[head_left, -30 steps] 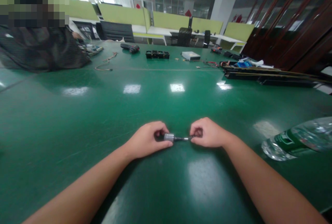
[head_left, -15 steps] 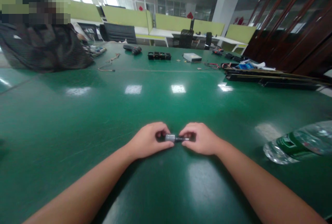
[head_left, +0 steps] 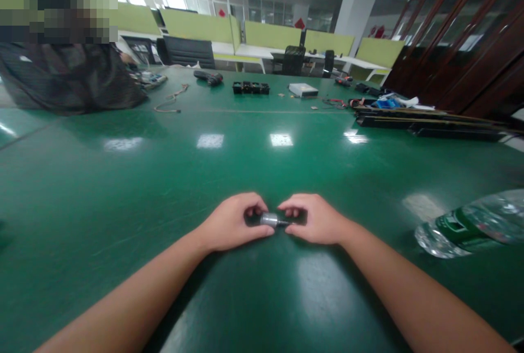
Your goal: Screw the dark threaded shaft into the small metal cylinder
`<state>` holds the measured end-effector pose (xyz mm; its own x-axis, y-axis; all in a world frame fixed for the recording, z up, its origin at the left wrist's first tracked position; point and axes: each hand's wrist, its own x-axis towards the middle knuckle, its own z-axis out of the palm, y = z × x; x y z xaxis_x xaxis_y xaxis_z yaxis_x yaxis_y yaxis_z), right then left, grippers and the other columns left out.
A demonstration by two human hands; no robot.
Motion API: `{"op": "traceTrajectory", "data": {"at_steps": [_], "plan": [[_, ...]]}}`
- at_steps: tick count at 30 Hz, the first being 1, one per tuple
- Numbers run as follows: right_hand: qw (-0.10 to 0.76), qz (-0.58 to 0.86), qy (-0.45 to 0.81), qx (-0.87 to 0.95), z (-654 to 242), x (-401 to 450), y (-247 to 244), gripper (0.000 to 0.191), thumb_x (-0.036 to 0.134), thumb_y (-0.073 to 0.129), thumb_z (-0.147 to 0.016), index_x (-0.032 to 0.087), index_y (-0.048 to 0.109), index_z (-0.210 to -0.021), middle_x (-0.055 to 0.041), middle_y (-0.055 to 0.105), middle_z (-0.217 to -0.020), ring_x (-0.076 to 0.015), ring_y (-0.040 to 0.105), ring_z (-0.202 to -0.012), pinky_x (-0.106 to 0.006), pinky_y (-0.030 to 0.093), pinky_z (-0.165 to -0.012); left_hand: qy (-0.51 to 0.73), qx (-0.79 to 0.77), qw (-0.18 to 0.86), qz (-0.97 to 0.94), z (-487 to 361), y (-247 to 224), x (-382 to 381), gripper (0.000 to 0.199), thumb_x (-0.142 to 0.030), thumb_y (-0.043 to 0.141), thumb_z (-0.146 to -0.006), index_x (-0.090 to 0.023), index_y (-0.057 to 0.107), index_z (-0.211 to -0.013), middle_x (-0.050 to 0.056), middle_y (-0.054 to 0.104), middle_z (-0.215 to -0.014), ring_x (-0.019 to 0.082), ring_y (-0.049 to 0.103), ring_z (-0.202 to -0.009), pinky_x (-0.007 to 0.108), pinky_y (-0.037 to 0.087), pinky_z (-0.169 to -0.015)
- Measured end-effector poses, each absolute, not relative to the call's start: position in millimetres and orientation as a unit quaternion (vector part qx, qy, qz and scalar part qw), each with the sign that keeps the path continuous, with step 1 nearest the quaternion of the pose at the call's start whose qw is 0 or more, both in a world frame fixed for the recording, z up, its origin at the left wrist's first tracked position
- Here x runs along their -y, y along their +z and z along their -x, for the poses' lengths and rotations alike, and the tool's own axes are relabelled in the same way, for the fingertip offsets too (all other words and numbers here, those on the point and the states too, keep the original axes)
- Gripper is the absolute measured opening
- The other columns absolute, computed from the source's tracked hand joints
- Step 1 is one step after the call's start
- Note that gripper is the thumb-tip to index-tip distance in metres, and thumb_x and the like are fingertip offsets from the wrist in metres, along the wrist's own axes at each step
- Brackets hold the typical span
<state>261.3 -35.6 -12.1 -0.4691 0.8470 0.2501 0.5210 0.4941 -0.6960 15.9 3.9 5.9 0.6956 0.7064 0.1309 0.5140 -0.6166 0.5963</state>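
Low over the green table (head_left: 254,167), my left hand (head_left: 237,222) closes its thumb and fingers on a small grey cylinder with a narrower dark end (head_left: 269,219). The cylinder lies sideways, its dark end pointing right; its exact kind is not clear. My right hand (head_left: 317,219) is at that dark end, thumb just below it and curled fingertips above, with a gap between them. Part of the cylinder's left side is hidden by my left fingers.
A clear bottle with a green label (head_left: 466,227) lies at right. Far back are a dark mesh bag (head_left: 77,80), a cable (head_left: 167,105), a black block (head_left: 251,88), a silver box (head_left: 303,90) and long dark strips (head_left: 429,124). A person sits behind the bag.
My right fingertips have spread from the thumb and come off the dark end. My left hand keeps its grip in nearly the same place.
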Motion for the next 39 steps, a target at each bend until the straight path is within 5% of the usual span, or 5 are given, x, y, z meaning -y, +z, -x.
{"op": "traceTrajectory", "data": {"at_steps": [14,24,29,39], "plan": [[0.285,0.427,0.253,0.82,-252.9,35.8,-12.8,0.01,0.019,0.076,-0.077,0.018,0.076,-0.087,-0.0018,0.069,-0.079,-0.0125,0.061,-0.07,-0.023,0.045,-0.065,0.179,-0.329,0.274,-0.886,-17.6,9.2,-4.1,0.021,-0.039,0.07,-0.082,-0.019,0.069,-0.088,0.001,0.066,-0.082,0.016,0.058,-0.073,0.025,0.042,-0.066],[0.314,0.485,0.314,0.753,-244.4,37.5,-15.9,0.016,0.022,0.078,-0.075,0.02,0.076,-0.091,-0.0003,0.073,-0.078,-0.0126,0.064,-0.069,-0.023,0.047,-0.064,0.189,-0.349,0.29,-0.871,-17.9,7.7,-3.8,0.02,-0.032,0.077,-0.073,-0.02,0.069,-0.086,0.0,0.067,-0.08,0.016,0.06,-0.073,0.024,0.043,-0.066],[0.32,0.466,0.358,0.743,-247.1,38.2,-14.6,0.031,0.009,0.074,-0.071,0.02,0.074,-0.1,-0.0013,0.075,-0.088,-0.0137,0.068,-0.077,-0.025,0.052,-0.074,0.187,-0.352,0.291,-0.87,-16.9,6.5,-4.2,0.02,-0.033,0.077,-0.074,-0.02,0.069,-0.086,0.0,0.067,-0.079,0.016,0.06,-0.072,0.024,0.042,-0.066],[0.295,0.466,0.215,0.806,-243.5,36.1,-15.6,0.01,0.02,0.076,-0.08,0.02,0.078,-0.09,-0.003,0.074,-0.086,-0.0164,0.063,-0.082,-0.029,0.045,-0.075,0.181,-0.345,0.27,-0.88,-16.0,4.5,-5.5,0.029,-0.044,0.077,-0.075,-0.019,0.067,-0.084,0.0,0.066,-0.079,0.016,0.058,-0.072,0.025,0.042,-0.066]]}}
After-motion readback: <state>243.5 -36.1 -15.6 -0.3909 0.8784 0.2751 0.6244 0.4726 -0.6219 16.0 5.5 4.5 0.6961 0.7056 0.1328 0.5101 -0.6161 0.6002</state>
